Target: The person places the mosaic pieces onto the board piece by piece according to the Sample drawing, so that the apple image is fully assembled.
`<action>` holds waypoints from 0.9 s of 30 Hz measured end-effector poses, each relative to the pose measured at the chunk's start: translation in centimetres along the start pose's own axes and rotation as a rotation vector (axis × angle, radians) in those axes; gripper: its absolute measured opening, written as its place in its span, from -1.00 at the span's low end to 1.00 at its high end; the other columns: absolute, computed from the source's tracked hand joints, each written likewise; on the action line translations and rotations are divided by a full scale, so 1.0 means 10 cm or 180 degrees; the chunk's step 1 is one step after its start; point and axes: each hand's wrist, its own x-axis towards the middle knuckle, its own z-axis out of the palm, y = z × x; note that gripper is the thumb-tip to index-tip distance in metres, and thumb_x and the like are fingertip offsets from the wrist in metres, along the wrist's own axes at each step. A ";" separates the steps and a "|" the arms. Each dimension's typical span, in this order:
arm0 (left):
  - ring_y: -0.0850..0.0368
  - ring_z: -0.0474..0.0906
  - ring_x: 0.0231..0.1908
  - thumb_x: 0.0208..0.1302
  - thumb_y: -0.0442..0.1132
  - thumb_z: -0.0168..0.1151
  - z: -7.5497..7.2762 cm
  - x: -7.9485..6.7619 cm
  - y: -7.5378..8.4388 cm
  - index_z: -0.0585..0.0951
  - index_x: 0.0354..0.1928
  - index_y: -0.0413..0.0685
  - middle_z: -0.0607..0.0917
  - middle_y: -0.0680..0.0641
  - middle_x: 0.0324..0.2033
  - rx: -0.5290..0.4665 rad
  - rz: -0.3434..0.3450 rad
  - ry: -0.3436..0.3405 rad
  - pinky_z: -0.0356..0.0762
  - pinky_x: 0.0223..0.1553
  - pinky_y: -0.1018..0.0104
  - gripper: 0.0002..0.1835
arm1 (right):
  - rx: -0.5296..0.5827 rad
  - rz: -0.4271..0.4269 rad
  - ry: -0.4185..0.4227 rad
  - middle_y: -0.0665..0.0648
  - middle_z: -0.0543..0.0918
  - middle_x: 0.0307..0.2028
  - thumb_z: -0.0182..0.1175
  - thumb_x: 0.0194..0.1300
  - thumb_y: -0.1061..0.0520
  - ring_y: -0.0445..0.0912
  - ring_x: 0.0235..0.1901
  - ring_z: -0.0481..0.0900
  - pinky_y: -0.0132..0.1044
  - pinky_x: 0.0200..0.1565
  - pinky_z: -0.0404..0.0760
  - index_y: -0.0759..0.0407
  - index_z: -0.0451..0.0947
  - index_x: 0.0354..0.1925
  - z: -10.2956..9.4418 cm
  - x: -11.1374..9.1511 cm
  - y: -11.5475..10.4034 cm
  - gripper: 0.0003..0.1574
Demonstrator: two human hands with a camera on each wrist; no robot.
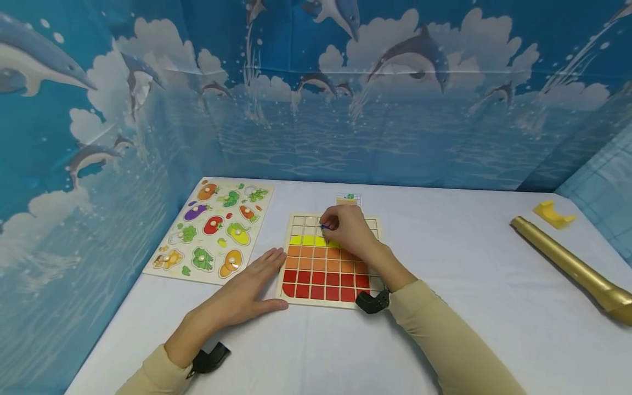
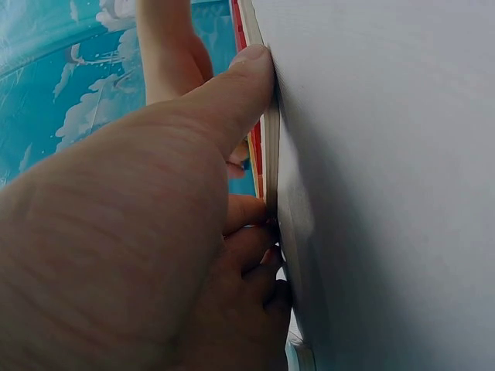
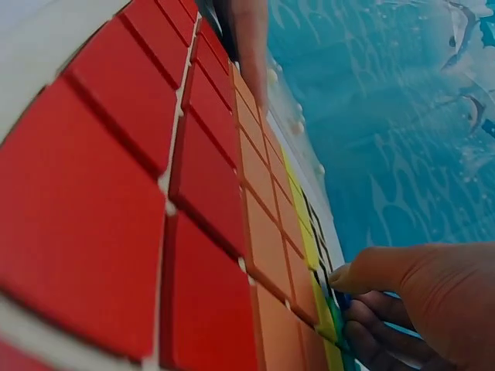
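Note:
A wooden grid board (image 1: 298, 221) lies on the white table. Red tiles (image 1: 318, 278) fill its near rows, followed by orange tiles (image 1: 306, 251) and a row of yellow tiles (image 1: 308, 240). Over the far rows, my right hand (image 1: 351, 227) pinches a small dark blue tile (image 1: 324, 226) between thumb and fingers. The right wrist view shows a green tile (image 3: 336, 318) close by those fingertips. My left hand (image 1: 247, 291) lies along the board's left side, fingers extended, with thumb and fingertips touching its edge. The right hand and forearm hide part of the board's right side.
To the left is a vegetable puzzle board (image 1: 266, 193) with knobbed pieces. A small printed card (image 1: 348, 198) sits behind the grid board. At the right lie a gold tube (image 1: 563, 258) and a yellow curved holder (image 1: 553, 215). A dolphin-print curtain (image 1: 296, 131) borders the table.

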 end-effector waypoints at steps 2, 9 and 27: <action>-0.01 -0.08 0.69 0.29 0.30 0.40 0.00 0.00 0.00 0.10 0.70 0.05 0.08 0.01 0.69 -0.0013 0.0004 -0.0006 0.13 0.61 -0.14 0.10 | 0.0004 0.0057 -0.0028 0.13 0.76 -0.32 0.45 0.28 0.31 -0.07 -0.32 0.66 -0.20 -0.15 0.74 0.26 0.77 -0.18 0.04 0.02 -0.02 -0.88; 0.00 -0.08 0.69 0.29 0.32 0.39 0.01 0.01 0.00 0.09 0.70 0.05 0.08 0.02 0.69 0.0039 0.0025 -0.0001 0.12 0.61 -0.13 0.11 | -0.0081 0.0116 -0.0064 0.11 0.77 -0.33 0.46 0.30 0.28 -0.08 -0.32 0.65 -0.18 -0.14 0.74 0.24 0.79 -0.17 0.08 0.03 -0.06 -0.88; 0.00 -0.08 0.69 0.29 0.30 0.41 0.00 -0.01 -0.01 0.08 0.70 0.04 0.07 0.02 0.69 0.0055 0.0001 0.0004 0.13 0.61 -0.11 0.12 | -0.0177 0.0049 -0.0095 0.15 0.82 -0.25 0.38 0.38 0.29 -0.06 -0.28 0.68 -0.16 -0.10 0.75 0.25 0.80 -0.11 0.07 0.00 -0.11 -0.86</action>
